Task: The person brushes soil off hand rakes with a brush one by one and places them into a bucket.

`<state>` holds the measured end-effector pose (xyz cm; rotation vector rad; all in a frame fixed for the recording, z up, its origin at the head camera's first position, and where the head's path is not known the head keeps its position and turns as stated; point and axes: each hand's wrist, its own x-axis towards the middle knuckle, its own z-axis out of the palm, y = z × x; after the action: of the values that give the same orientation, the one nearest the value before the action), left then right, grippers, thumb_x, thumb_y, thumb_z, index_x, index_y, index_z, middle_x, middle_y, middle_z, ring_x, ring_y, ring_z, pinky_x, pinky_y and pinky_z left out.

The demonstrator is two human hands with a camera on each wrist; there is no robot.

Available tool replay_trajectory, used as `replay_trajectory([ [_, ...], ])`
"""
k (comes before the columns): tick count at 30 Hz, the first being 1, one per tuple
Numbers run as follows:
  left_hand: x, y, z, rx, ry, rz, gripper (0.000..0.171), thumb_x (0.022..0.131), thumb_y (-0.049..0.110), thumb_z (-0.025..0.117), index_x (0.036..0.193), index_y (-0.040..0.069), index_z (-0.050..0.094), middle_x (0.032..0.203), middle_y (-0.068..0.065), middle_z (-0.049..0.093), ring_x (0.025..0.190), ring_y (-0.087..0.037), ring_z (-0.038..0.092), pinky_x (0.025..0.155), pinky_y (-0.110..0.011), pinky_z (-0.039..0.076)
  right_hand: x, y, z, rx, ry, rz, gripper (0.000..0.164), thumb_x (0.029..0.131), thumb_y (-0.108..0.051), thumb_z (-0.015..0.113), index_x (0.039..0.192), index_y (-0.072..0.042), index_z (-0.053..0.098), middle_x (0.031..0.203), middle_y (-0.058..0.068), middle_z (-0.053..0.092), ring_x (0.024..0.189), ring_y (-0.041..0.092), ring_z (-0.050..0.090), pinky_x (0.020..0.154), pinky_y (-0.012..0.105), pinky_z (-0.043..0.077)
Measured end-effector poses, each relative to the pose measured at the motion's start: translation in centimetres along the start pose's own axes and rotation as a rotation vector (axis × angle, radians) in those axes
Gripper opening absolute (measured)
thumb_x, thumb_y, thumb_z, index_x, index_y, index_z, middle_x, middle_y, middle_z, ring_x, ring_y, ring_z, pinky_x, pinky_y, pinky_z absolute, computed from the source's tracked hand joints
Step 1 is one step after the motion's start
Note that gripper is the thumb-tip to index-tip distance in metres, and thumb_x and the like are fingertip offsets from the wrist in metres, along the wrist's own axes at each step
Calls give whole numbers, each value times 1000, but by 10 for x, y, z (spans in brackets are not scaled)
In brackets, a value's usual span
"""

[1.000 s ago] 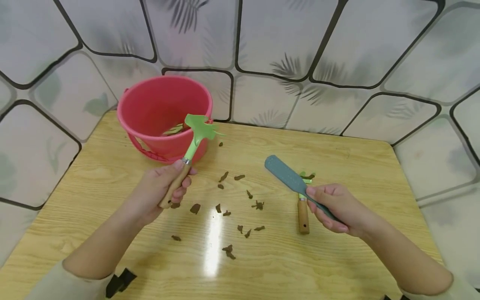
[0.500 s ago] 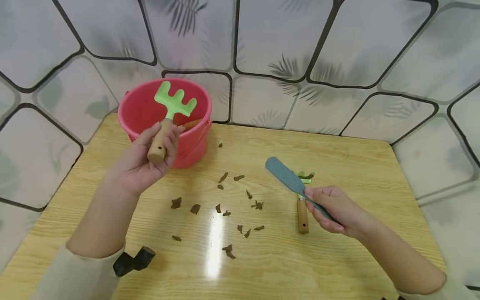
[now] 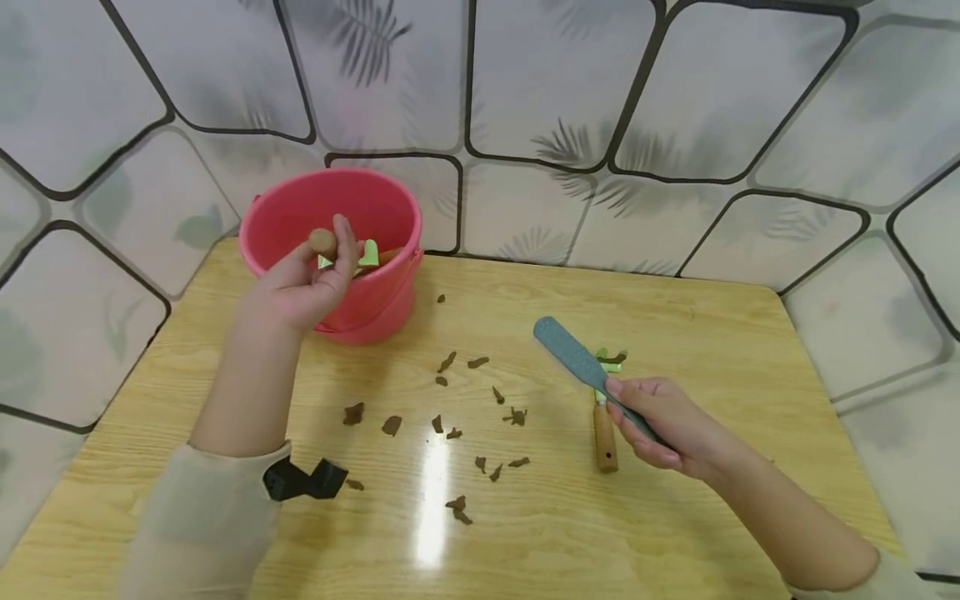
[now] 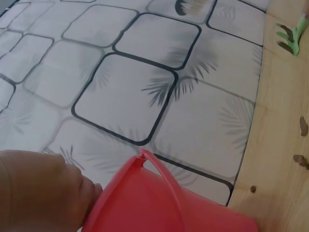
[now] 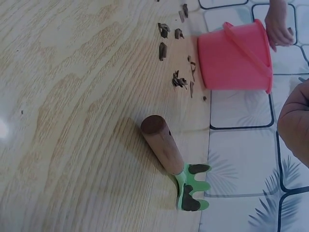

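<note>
My left hand [image 3: 300, 287] is over the mouth of a pink bucket [image 3: 382, 304], gripping a small hand rake by its wooden handle [image 3: 322, 242]. The handle's end points up toward me, and part of the green head [image 3: 370, 253] shows just inside the rim. In the left wrist view, the left hand [image 4: 43, 191] overlaps the bucket's rim and hides the rake. My right hand [image 3: 663, 425] pinches a blue-grey spatula [image 3: 566, 350], its flat blade pointing up and left. Under it, a second hand rake [image 3: 606, 437] lies on the table, brown scraps on its green tines [image 5: 193, 188].
Several brown scraps [image 3: 392, 426] are scattered over the wooden table [image 3: 675, 542] between the hands. Patterned panels [image 3: 555, 75] rise behind and on both sides of the table. Another wooden handle [image 3: 390, 255] shows inside the bucket.
My left hand has carried its hand rake up and over the bucket, then tipped it so the green head dips inside the rim. The right hand with the spatula has hardly moved.
</note>
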<state>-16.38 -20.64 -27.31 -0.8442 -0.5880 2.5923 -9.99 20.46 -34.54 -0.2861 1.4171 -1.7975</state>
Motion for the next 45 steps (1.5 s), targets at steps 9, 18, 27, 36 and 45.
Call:
replay_trajectory([
  [9,7,2,1,23,30,111,16,91,3,60,104,6,51,78,-11,49,71,-22,53,82,-33,57,2,3,-2,26,-15,2,38,104,-25,35,78,-13,58,51,-10,51,34,-2,40,32,39,0],
  [18,2,-11,-18,244,3,-6,35,91,7,62,124,4,52,99,-8,64,78,-20,65,78,-21,55,1,4,-4,28,-24,-2,39,105,-25,33,79,-14,59,52,-10,53,35,0,36,32,39,1],
  [27,10,-45,-66,851,-67,-149,27,102,19,42,101,2,63,88,-7,65,79,-14,62,74,-22,53,-2,2,-6,16,-13,-15,38,105,-23,33,79,-13,59,52,-10,52,35,2,34,31,39,0],
  [36,33,-58,-106,1120,92,-174,29,104,19,35,114,2,56,111,-8,64,104,-17,61,109,-33,38,-8,0,-11,3,23,1,38,105,-24,34,78,-12,58,50,-10,51,33,13,20,31,41,-1],
  [45,68,-67,-144,1311,188,-220,44,103,11,34,142,-9,28,145,-25,34,135,-33,36,112,-37,33,-18,1,-26,-74,74,16,37,104,-25,34,78,-13,57,52,-10,51,33,7,27,32,42,-1],
])
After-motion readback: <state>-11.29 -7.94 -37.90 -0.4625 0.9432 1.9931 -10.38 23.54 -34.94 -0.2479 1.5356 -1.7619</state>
